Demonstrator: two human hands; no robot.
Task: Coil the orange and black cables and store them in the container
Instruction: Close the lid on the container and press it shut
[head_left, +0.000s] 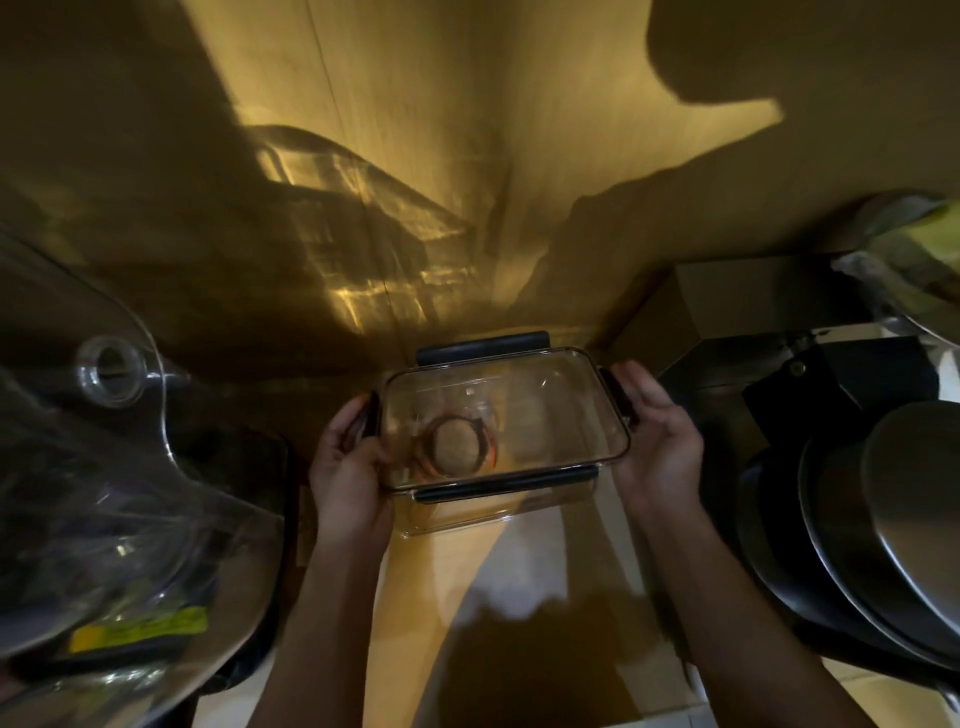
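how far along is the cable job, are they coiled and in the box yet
Done, by the look of it: a coil of orange and black cable lies inside the clear container, and the clear lid with dark clips seems to be on. In hand: the left hand and right hand grip its two short ends. Left: probably only setting it down. Whether the clips are latched is unclear in the blur.

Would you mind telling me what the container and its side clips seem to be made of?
Container: clear, glossy plastic or possibly glass; the coiled cables show straight through its lid. Clips: opaque black, matte, probably plastic. The blur leaves both uncertain.
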